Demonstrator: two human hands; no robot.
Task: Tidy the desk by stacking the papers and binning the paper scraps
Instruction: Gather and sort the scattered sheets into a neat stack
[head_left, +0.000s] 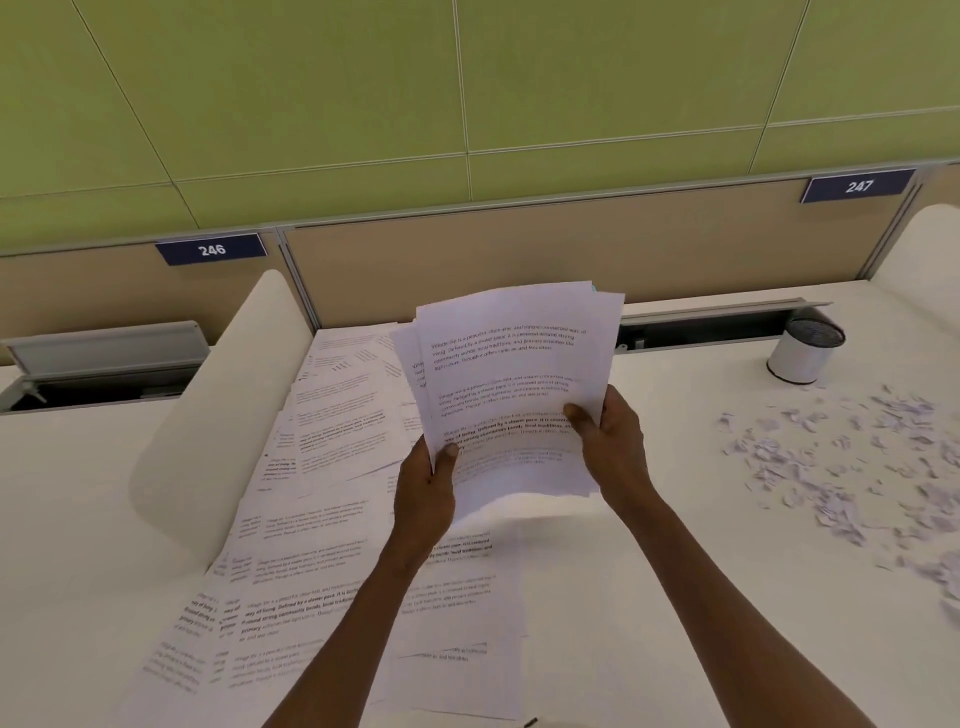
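A bundle of printed sheets (511, 364) is held upright above the desk, slightly fanned at the top. My left hand (423, 493) grips its lower left edge, thumb on the front. My right hand (610, 439) grips its lower right edge, thumb pressed on the front page. Many more printed papers (322, 519) lie spread and overlapping on the white desk (649, 597), from the back down to the front left. A scatter of small torn paper scraps (857, 467) covers the desk at the right.
A small white bin with a dark mesh top (805, 351) stands at the back right, beyond the scraps. A white curved divider (218, 431) borders the papers on the left. Beige partition panels with labels 246 and 247 close the back.
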